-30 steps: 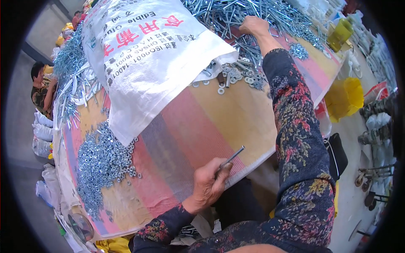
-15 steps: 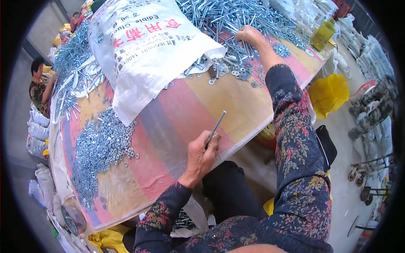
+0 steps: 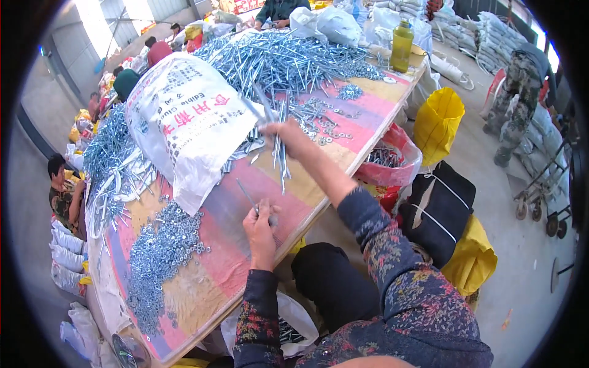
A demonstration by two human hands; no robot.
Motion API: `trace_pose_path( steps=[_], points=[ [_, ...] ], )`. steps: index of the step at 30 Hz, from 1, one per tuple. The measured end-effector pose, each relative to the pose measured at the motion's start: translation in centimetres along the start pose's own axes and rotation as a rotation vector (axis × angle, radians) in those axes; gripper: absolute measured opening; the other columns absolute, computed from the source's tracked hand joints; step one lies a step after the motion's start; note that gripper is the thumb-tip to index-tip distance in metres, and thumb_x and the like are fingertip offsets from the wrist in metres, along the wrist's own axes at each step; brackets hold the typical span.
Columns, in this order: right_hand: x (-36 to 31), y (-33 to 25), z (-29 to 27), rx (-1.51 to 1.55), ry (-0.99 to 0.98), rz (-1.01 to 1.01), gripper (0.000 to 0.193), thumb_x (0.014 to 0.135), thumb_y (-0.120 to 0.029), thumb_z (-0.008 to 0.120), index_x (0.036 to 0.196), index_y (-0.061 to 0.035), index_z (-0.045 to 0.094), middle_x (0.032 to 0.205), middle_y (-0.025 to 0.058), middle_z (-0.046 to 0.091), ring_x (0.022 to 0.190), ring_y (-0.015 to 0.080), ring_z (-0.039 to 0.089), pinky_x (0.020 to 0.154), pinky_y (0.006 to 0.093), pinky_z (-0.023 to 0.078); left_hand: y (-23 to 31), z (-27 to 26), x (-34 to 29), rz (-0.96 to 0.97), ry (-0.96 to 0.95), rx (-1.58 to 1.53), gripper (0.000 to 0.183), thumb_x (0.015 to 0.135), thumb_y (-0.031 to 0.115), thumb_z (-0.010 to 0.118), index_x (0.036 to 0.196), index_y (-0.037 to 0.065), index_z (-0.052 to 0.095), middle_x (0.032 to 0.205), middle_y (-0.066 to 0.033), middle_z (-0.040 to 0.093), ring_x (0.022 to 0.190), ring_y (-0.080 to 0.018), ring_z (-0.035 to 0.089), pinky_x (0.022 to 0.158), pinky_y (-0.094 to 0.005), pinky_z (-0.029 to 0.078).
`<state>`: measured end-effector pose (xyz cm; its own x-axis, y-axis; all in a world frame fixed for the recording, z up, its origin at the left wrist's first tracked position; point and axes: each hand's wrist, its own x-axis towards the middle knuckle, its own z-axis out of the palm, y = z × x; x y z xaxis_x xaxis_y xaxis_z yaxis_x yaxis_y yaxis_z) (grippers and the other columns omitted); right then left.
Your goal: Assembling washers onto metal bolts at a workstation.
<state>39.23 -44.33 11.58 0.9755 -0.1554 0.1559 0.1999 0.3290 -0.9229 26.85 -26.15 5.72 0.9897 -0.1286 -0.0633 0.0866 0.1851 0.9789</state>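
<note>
My left hand is closed around one long metal bolt, whose shank sticks up past the fingers, over the near edge of the table. Further up, my right hand grips a bunch of long bolts that hang and point several ways, slightly blurred. A white woven sack lies just left of that hand. Behind it spreads a big heap of loose bolts. Flat washers are scattered right of the bunch, and a pile of small nuts covers the table's left part.
The striped table slopes across the view. A yellow-green bottle stands at its far right corner. Beside the table are a red bag of bolts, a black bundle and a yellow sack. Other people sit around the far and left sides.
My right hand has come back from the bolt heap with a bunch of bolts, nearer my left hand. The left hand still holds its bolt. The view has tilted up.
</note>
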Motion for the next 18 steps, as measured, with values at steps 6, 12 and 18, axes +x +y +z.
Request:
trace_pose_path(
  steps=[6,12,18],
  points=[
    [-8.6,3.2,4.9,0.162,-0.221,0.253,0.013,0.077,-0.011,0.067,0.084,-0.0007,0.063,0.061,0.0043,0.057,0.048,0.012,0.054,0.045,0.0261,0.045,-0.8,-2.1,4.9,-0.178,0.037,-0.649,0.023,0.095,0.03,0.055,0.087,0.009,0.06,0.063,0.0026,0.054,0.046,-0.0051,0.042,0.039,-0.0182,0.029],
    [-9.3,4.1,5.3,0.028,-0.201,0.046,0.013,0.081,-0.013,0.066,0.074,-0.0026,0.061,0.063,0.0023,0.059,0.054,0.0108,0.056,0.051,0.0255,0.044,0.3,-4.4,4.7,-0.024,0.17,-0.647,0.019,0.096,0.023,0.052,0.083,0.009,0.057,0.065,-0.0007,0.054,0.044,-0.0059,0.04,0.038,-0.018,0.029],
    [-5.4,0.5,4.2,-0.399,-0.053,-0.13,0.025,0.082,-0.022,0.065,0.066,-0.004,0.058,0.066,0.0029,0.061,0.06,0.0085,0.056,0.052,0.0254,0.041,0.0,-5.6,0.5,0.068,0.099,-0.56,0.019,0.096,0.021,0.051,0.083,0.007,0.053,0.077,-0.0051,0.058,0.054,-0.0101,0.049,0.046,-0.0208,0.039]
  ],
)
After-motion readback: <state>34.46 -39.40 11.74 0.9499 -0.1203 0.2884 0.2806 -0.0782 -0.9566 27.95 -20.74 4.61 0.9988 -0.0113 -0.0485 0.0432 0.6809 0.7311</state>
